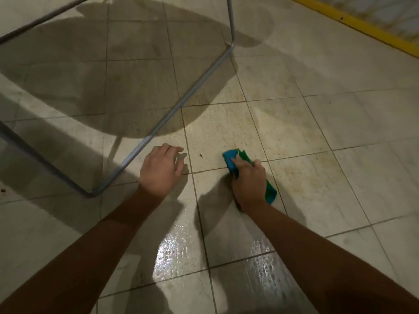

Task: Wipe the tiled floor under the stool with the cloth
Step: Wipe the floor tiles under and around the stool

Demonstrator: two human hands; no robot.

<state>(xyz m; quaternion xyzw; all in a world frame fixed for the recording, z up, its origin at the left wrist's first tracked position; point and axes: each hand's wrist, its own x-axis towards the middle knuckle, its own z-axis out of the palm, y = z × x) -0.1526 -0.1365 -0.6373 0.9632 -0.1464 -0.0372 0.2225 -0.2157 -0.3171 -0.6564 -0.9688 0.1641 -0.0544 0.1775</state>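
Note:
My right hand (pixel 248 182) grips a blue and green cloth (pixel 230 160) and holds it down on the beige tiled floor (pixel 317 123). The cloth sticks out ahead of my fingers and behind my palm. My left hand (pixel 159 169) hovers or rests just left of it, fingers loosely curled and holding nothing, close to the stool's grey metal tube frame (pixel 172 114). The frame's base bar runs diagonally from the upper middle to a bend at the lower left. The stool's round shadow lies on the tiles beyond the bar.
A wet shiny patch (pixel 176 248) glistens on the tiles between my forearms. A small dark speck (pixel 200 155) lies between my hands. A yellow strip (pixel 362 26) runs along the far right edge of the floor.

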